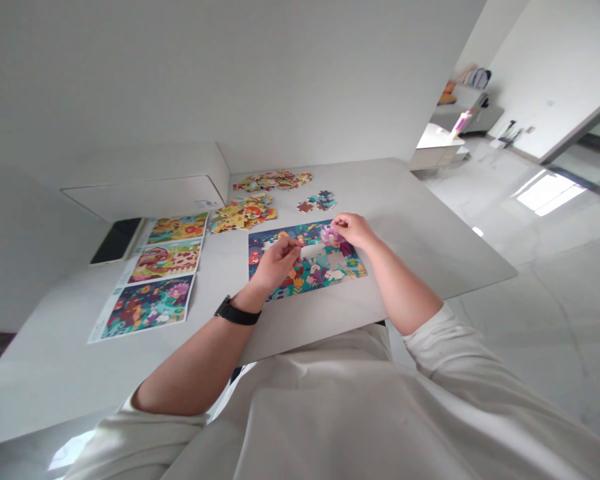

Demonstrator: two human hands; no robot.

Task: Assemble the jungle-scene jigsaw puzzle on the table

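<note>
A colourful jigsaw puzzle (pixel 307 283) lies on the white table, with a pale gap near its middle. My left hand (pixel 279 262) is over the puzzle's left-centre part, its fingers pinched together; anything between the fingertips is too small to name. At the puzzle's upper right, by the pink flower picture, my right hand (pixel 354 230) is closed in a pinch, and what it grips cannot be made out. A small group of loose teal and red pieces (pixel 324 199) sits just beyond the puzzle.
Yellow pieces (pixel 245 213) and a multicoloured pile (pixel 275 180) lie farther back on the table (pixel 220 280). To the left are a picture sheet (pixel 150 307), a phone (pixel 116 241) and a white box (pixel 155 193) along the wall.
</note>
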